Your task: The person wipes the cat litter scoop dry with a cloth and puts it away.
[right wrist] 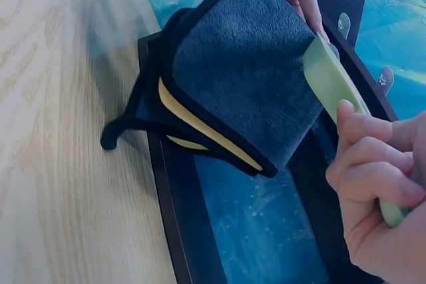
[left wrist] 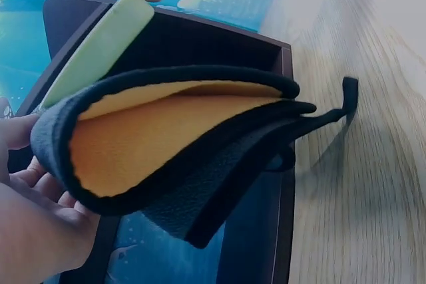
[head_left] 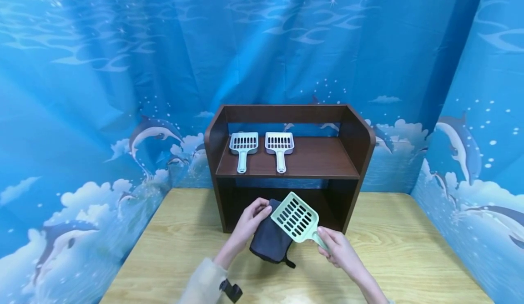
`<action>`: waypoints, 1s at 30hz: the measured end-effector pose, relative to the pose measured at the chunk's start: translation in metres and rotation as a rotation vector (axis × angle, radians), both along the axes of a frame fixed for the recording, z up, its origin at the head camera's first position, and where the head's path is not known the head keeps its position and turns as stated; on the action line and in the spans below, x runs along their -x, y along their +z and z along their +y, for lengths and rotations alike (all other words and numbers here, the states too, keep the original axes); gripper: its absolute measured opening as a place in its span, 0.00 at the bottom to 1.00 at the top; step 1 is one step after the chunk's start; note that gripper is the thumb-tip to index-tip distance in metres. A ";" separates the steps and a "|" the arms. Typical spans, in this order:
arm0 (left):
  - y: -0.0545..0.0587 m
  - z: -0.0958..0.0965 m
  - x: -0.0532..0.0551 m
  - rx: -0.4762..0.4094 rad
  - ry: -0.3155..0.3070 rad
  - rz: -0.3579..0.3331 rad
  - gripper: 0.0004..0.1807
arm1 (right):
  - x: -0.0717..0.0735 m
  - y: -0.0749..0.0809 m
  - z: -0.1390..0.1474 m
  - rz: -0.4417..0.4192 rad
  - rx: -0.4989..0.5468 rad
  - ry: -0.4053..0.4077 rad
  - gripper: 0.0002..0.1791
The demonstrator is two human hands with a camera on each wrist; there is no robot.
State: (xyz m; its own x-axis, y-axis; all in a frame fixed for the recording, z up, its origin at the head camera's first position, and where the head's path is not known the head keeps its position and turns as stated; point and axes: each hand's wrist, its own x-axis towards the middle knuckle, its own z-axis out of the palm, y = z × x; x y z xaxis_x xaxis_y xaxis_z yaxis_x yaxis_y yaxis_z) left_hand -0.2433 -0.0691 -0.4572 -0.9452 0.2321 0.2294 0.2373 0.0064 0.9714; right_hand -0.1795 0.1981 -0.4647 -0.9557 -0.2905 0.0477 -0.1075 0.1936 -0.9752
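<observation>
My left hand (head_left: 248,218) holds a dark grey cloth (head_left: 270,241) by its upper edge, and the cloth hangs folded over. In the left wrist view the folded cloth (left wrist: 143,141) shows a yellow-orange inner side, black edging and a hanging loop. My right hand (head_left: 340,251) grips the handle of a light green slotted litter scoop (head_left: 306,232). Its slotted head is tilted up beside the cloth, and its far end meets the cloth close to my left fingertips. In the right wrist view, my fingers (right wrist: 373,157) curl round the handle.
A dark brown two-tier shelf (head_left: 323,156) stands on the wooden table (head_left: 184,240) behind my hands. Two pale litter scoops (head_left: 242,160) lie on its upper tier at the left and middle, handles toward me. Blue curtains with dolphins (head_left: 155,131) surround the table.
</observation>
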 end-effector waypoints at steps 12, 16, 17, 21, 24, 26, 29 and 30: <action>-0.002 -0.006 -0.004 0.087 -0.003 0.126 0.10 | -0.003 0.010 0.000 0.064 0.103 -0.181 0.28; -0.003 -0.007 -0.005 0.096 0.015 0.119 0.10 | -0.002 0.017 0.003 0.130 0.123 -0.182 0.27; -0.003 -0.007 -0.006 0.092 0.020 0.114 0.10 | -0.001 0.019 0.004 0.151 0.129 -0.175 0.27; -0.004 -0.009 -0.007 0.080 0.040 0.094 0.09 | 0.003 0.028 0.008 0.230 0.172 -0.151 0.25; -0.005 -0.011 -0.007 0.074 0.052 0.085 0.09 | 0.008 0.036 0.009 0.262 0.198 -0.167 0.23; -0.006 -0.012 -0.008 0.071 0.060 0.081 0.09 | 0.012 0.043 0.010 0.276 0.209 -0.188 0.23; -0.007 -0.013 -0.009 0.065 0.067 0.065 0.10 | 0.017 0.053 0.011 0.300 0.227 -0.229 0.22; -0.007 -0.013 -0.009 0.064 0.068 0.064 0.10 | 0.019 0.057 0.011 0.314 0.233 -0.240 0.22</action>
